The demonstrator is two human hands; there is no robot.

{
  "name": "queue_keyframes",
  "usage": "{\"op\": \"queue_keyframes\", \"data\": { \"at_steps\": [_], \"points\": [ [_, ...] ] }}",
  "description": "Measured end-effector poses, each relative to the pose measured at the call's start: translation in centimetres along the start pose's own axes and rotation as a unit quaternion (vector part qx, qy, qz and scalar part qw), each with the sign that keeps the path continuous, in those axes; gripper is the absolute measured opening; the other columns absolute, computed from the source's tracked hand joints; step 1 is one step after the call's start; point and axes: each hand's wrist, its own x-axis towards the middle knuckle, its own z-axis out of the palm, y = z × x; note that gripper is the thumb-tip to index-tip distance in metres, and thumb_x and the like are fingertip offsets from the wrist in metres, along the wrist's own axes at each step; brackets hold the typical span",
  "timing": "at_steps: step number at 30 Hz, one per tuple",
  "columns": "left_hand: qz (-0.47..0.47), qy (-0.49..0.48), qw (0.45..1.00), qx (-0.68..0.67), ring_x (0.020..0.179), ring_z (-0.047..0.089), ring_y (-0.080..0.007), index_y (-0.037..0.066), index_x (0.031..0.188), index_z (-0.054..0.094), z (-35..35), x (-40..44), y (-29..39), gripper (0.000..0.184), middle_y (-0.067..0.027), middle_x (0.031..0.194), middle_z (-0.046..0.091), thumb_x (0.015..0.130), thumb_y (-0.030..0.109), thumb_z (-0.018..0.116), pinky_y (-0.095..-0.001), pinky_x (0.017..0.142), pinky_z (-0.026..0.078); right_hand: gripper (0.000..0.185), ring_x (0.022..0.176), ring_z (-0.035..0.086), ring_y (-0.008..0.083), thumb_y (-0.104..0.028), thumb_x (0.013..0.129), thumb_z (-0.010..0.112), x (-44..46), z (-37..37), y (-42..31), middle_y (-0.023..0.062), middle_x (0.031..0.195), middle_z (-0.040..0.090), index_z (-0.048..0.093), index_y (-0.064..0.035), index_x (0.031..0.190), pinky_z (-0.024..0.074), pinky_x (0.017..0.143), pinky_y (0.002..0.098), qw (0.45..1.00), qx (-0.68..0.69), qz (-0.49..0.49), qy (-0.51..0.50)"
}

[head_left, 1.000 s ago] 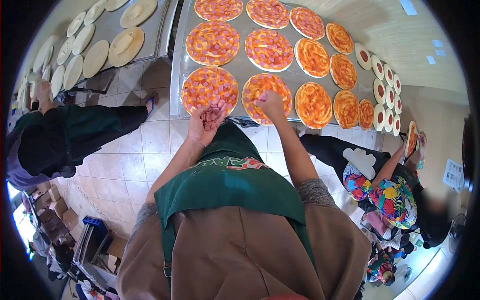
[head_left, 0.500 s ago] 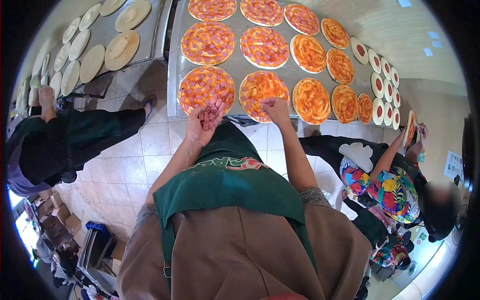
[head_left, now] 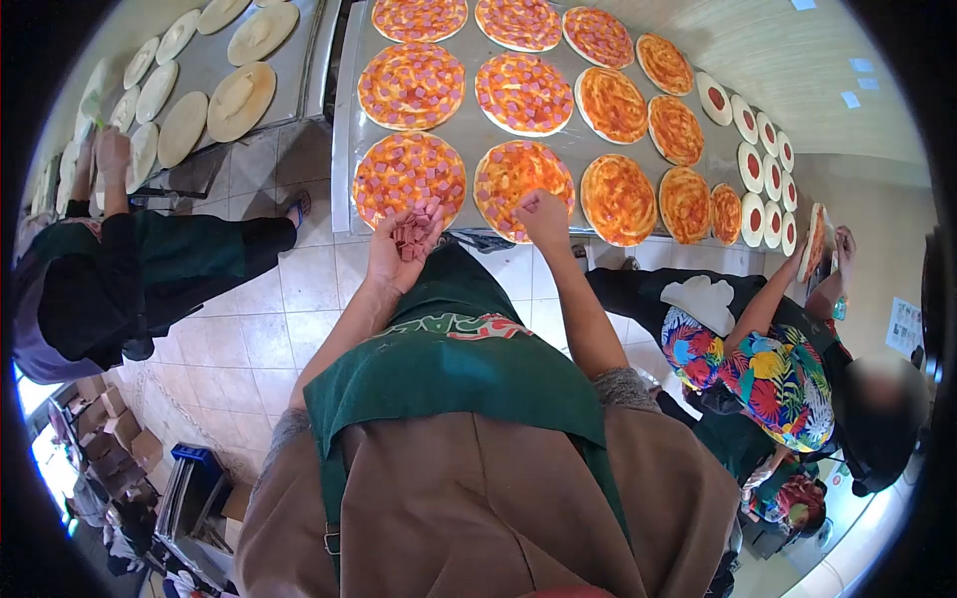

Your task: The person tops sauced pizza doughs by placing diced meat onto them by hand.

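My left hand (head_left: 399,249) is cupped palm up at the table's front edge, holding a heap of pink diced ham (head_left: 413,239). Just beyond it lies a pizza (head_left: 407,174) thickly dotted with ham cubes. My right hand (head_left: 543,216) hangs over the lower part of the neighbouring pizza (head_left: 520,174), which has red sauce and some ham cubes on its upper part. The fingers of that hand are curled together; whatever they hold is hidden.
The metal table (head_left: 543,149) carries several more pizzas, some with sauce only (head_left: 618,199), and small white dough rounds with red centres (head_left: 753,169). At right a person (head_left: 778,369) holds a pizza. At left another person (head_left: 130,269) works beside a table of plain dough rounds (head_left: 182,130).
My right hand has shifted slightly, its fingers curled further in. My left hand stays nearly in place with the ham. The person at left has raised a hand over the dough rounds.
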Motion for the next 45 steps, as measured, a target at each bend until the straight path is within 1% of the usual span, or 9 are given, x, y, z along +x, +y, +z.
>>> {"op": "queue_keyframes", "data": {
  "at_steps": [8,11,14,23,29,38,41,43,45],
  "points": [
    [-0.002,-0.009,1.000,0.001,0.116,0.056,-0.0259,-0.004,0.119,0.052,-0.1,0.2,0.1,0.036,-0.0152,0.116,0.060,0.093,0.019,0.045,-0.0372,0.101,0.045,0.024,0.067,0.064,0.0127,-0.010,0.072,0.074,-0.4,-2.8,2.6,0.0086,0.075,0.068,0.069,0.0018,0.092,0.0508,0.063,0.0249,0.988,0.119,0.063,-0.074],
    [-0.002,-0.003,1.000,0.012,0.114,0.057,-0.0260,-0.004,0.116,0.053,-0.1,0.4,-0.2,0.034,-0.0141,0.112,0.062,0.093,0.020,0.044,-0.0370,0.100,0.045,0.017,0.063,0.064,0.0139,-0.011,0.073,0.071,-1.0,-3.4,0.4,0.0082,0.076,0.068,0.070,-0.0006,0.086,0.0517,0.060,0.0281,0.995,0.037,0.068,-0.055],
    [-0.011,0.006,1.000,0.017,0.112,0.058,-0.0262,-0.004,0.115,0.054,0.2,0.4,-0.3,0.034,-0.0131,0.110,0.063,0.093,0.020,0.044,-0.0375,0.101,0.045,0.019,0.065,0.065,0.0156,-0.011,0.070,0.072,-0.8,-2.8,0.6,0.0074,0.075,0.068,0.070,-0.0031,0.087,0.0520,0.062,0.0293,0.992,0.068,0.088,-0.065],
    [-0.019,0.004,1.000,0.013,0.112,0.058,-0.0266,-0.004,0.115,0.054,0.0,0.5,0.0,0.033,-0.0133,0.112,0.062,0.092,0.019,0.045,-0.0375,0.100,0.046,0.016,0.068,0.065,0.0186,-0.007,0.068,0.074,-0.7,-1.7,0.2,0.0094,0.075,0.067,0.067,-0.0019,0.082,0.0518,0.064,0.0298,0.989,-0.148,-0.002,-0.015],
    [-0.013,-0.011,0.999,-0.030,0.118,0.054,-0.0298,-0.006,0.111,0.053,0.1,0.3,0.5,0.028,-0.0201,0.119,0.058,0.092,0.013,0.045,-0.0433,0.103,0.044,0.013,0.075,0.067,0.0240,-0.011,0.069,0.072,-0.3,-4.0,2.3,0.0094,0.077,0.069,0.068,-0.0065,0.081,0.0529,0.068,0.0365,0.998,-0.038,0.043,-0.007],
    [-0.018,-0.020,0.999,0.020,0.114,0.057,-0.0259,-0.004,0.118,0.053,0.2,0.6,-0.1,0.035,-0.0146,0.116,0.061,0.093,0.018,0.042,-0.0379,0.101,0.044,0.012,0.073,0.066,0.0280,-0.018,0.072,0.069,0.4,-3.1,2.1,0.0086,0.077,0.068,0.070,-0.0115,0.082,0.0525,0.066,0.0397,0.970,-0.244,0.012,0.007],
    [-0.029,-0.027,0.998,0.038,0.113,0.058,-0.0245,-0.003,0.119,0.054,0.1,0.7,-0.5,0.035,-0.0136,0.113,0.062,0.094,0.018,0.043,-0.0367,0.100,0.045,0.014,0.075,0.065,0.0274,-0.020,0.074,0.069,-0.6,-3.6,-2.8,0.0101,0.079,0.067,0.070,-0.0103,0.084,0.0511,0.068,0.0401,0.982,-0.185,-0.030,0.034],
    [-0.039,-0.023,0.997,0.058,0.112,0.059,-0.0233,-0.002,0.118,0.054,0.7,0.5,-0.8,0.034,-0.0128,0.113,0.063,0.094,0.019,0.043,-0.0353,0.098,0.047,0.015,0.077,0.063,0.0274,-0.018,0.076,0.067,-1.5,-2.4,-5.7,0.0116,0.082,0.064,0.069,-0.0082,0.087,0.0496,0.070,0.0387,0.985,-0.011,-0.168,0.032],
    [-0.050,-0.028,0.995,0.076,0.110,0.060,-0.0221,-0.002,0.117,0.055,1.0,0.4,-1.2,0.034,-0.0118,0.112,0.063,0.095,0.019,0.042,-0.0340,0.095,0.048,0.014,0.077,0.064,0.0249,-0.009,0.077,0.068,-3.1,-2.2,-10.7,0.0108,0.087,0.062,0.065,-0.0041,0.090,0.0501,0.070,0.0334,0.979,0.033,-0.194,-0.056]
  ]
}}
